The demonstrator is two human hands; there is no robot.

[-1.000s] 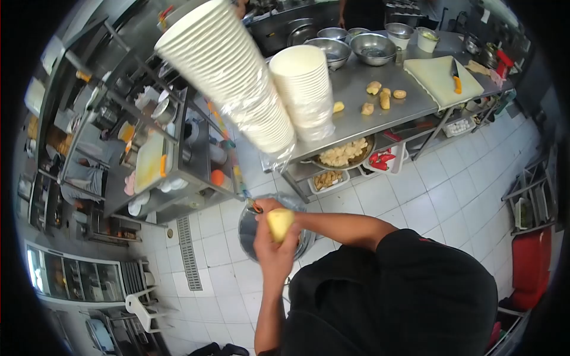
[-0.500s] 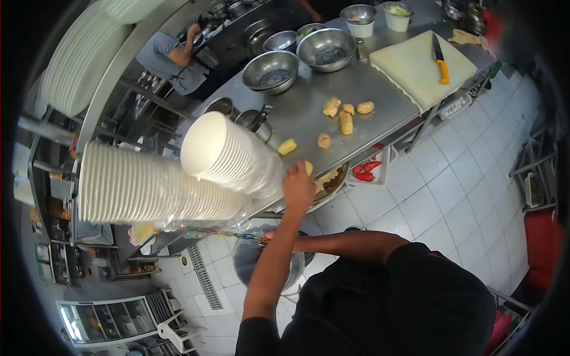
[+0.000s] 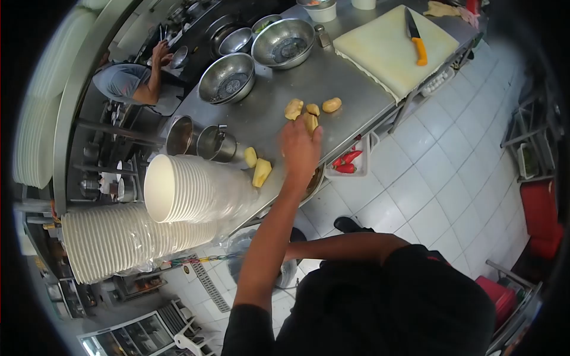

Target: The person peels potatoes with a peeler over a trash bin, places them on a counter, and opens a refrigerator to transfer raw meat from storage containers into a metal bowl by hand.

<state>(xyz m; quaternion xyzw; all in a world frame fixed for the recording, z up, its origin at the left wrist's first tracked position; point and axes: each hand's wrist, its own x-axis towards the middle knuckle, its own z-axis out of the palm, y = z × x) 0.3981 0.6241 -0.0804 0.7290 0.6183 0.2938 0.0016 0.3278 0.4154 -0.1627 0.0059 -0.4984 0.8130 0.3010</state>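
My left hand (image 3: 300,148) reaches over the steel counter (image 3: 261,127), palm down, its thumb and fingers around a long brown-skinned potato (image 3: 311,123). Beside that potato lie a knobbly, partly peeled potato (image 3: 294,109), a small piece (image 3: 312,109) and a rounded potato (image 3: 332,105). Two peeled yellow potatoes (image 3: 261,172) rest together near the stacked tubs. My right forearm (image 3: 350,246) crosses low in front of my body; behind my left forearm its hand is hidden, above a dark bin (image 3: 288,276).
Plastic-wrapped white tub stacks (image 3: 196,190) crowd the counter's left end. Steel bowls (image 3: 227,80) stand at the back. An orange-handled knife (image 3: 418,44) lies on a white cutting board (image 3: 386,53). Red peppers (image 3: 346,161) sit in a tray below the edge. A person (image 3: 127,83) works beyond.
My left hand has let go of a peeled potato near the tubs and moved away to the brown-skinned ones. The view has shifted. My right hand has gone out of sight behind my left forearm.
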